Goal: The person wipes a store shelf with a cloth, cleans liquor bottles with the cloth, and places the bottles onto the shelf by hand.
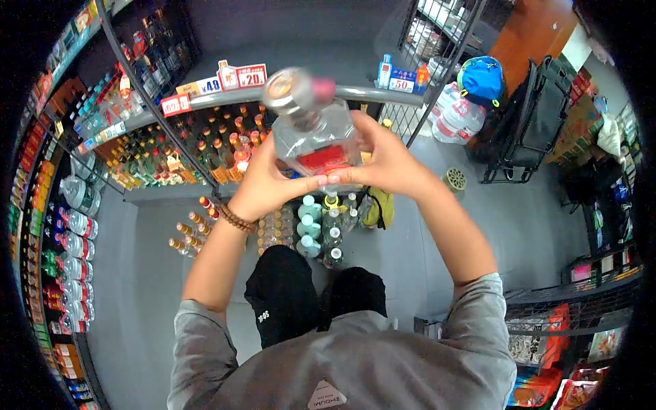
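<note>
Head view — held bottle [316,140] partly hides shelf rail [369,94].

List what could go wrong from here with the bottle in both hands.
1. Slip: the clear bottle is held up between the left hand and right hand; if dropped, it could hit the teal bottles on the floor.
2. Tipping: the left knee looks close to those bottles, so a shift might knock them.
3. Bump: moved forward, it might catch the shelf rail.

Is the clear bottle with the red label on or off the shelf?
Off: the clear bottle is held between the left hand and right hand, in front of the shelf rail.
</note>
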The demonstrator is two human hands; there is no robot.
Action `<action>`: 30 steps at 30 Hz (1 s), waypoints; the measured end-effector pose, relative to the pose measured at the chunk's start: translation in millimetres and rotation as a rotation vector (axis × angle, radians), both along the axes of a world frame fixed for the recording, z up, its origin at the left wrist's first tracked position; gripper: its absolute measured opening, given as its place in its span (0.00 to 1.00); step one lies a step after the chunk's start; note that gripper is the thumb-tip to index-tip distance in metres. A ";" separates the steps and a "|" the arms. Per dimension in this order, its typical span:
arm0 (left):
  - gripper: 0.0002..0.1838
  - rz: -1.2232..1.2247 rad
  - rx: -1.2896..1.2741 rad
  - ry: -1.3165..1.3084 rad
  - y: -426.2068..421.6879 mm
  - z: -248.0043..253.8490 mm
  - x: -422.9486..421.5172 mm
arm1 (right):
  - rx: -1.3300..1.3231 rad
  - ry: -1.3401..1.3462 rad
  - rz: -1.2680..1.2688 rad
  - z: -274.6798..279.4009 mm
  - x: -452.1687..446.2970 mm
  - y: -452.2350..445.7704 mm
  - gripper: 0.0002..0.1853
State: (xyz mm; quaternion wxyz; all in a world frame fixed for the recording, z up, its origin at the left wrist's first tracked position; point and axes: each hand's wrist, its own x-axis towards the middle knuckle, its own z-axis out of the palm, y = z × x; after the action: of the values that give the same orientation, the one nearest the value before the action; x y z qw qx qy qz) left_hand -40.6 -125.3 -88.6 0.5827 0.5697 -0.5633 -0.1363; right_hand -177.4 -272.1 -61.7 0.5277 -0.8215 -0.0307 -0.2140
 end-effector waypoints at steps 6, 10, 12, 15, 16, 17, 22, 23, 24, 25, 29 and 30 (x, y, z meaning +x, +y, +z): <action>0.36 0.076 -0.047 0.104 -37.8 25.0 18.2 | -0.352 -0.036 -0.023 41.0 30.3 -51.4 0.44; 0.36 0.183 -0.085 -0.002 -82.0 56.7 40.4 | -0.471 -0.108 -0.202 73.7 33.9 -86.8 0.38; 0.36 0.264 -0.052 -0.084 -104.0 68.6 54.8 | -0.408 -0.309 -0.210 74.3 26.9 -123.4 0.20; 0.34 0.237 -0.202 -0.138 -144.8 68.5 93.4 | -0.490 -0.335 -0.424 84.4 -9.1 -157.7 0.05; 0.33 0.270 -0.170 -0.168 -157.0 68.6 105.7 | -0.482 -0.399 -0.420 81.1 -15.8 -172.4 0.04; 0.33 0.300 -0.144 -0.196 -166.5 72.3 107.8 | -0.504 -0.372 -0.452 79.9 -25.2 -184.3 0.05; 0.32 0.427 0.040 -0.158 -215.5 78.1 116.5 | -0.528 -0.243 -0.541 63.0 -48.5 -260.5 0.10; 0.32 0.377 0.035 -0.075 -227.8 76.3 117.6 | -0.350 -0.219 -0.568 58.3 -48.2 -271.4 0.11; 0.32 0.327 0.029 0.010 -239.7 74.4 118.2 | -0.174 -0.193 -0.593 54.2 -48.6 -283.4 0.12; 0.33 0.293 0.049 0.049 -250.1 76.7 114.5 | -0.058 -0.080 -0.598 53.3 -48.4 -297.5 0.12; 0.37 0.307 0.201 -0.006 -296.2 82.8 113.2 | 0.080 -0.078 -0.681 33.8 -24.0 -329.3 0.10; 0.37 0.311 0.199 -0.002 -308.1 81.4 114.8 | 0.122 -0.056 -0.618 32.0 -18.9 -335.2 0.12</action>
State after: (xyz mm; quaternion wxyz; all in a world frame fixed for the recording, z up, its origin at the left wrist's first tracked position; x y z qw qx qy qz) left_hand 74.2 -433.5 -7.2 0.5369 0.7048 -0.4530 -0.0991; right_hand -196.3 -607.4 -29.7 0.4849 -0.7526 0.2187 -0.3880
